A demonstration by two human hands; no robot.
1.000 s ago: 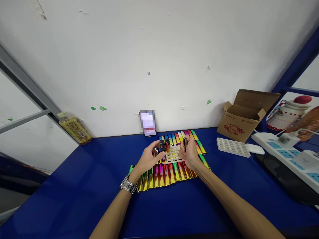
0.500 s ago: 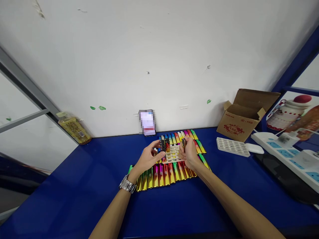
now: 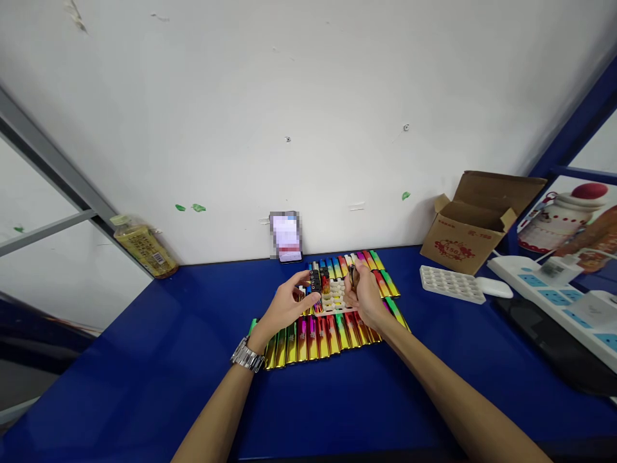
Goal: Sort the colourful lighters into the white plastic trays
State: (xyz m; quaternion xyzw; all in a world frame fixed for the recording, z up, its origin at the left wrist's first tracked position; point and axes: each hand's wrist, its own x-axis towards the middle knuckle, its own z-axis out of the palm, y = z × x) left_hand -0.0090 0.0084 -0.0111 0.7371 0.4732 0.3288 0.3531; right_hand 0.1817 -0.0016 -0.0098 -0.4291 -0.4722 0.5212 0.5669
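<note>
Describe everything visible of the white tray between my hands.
The tray is a white, plastic-looking grid of small cells, lying flat on rows of lighters on the blue table. A few dark-topped lighters stand in its left cells; most look empty. The left hand is at its left end, the right hand, holding a lighter, at its right.

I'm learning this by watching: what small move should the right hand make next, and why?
Probably lower the lighter in the right hand into an open hole of the white tray, beside the standing lighters that the left hand grips.
</note>
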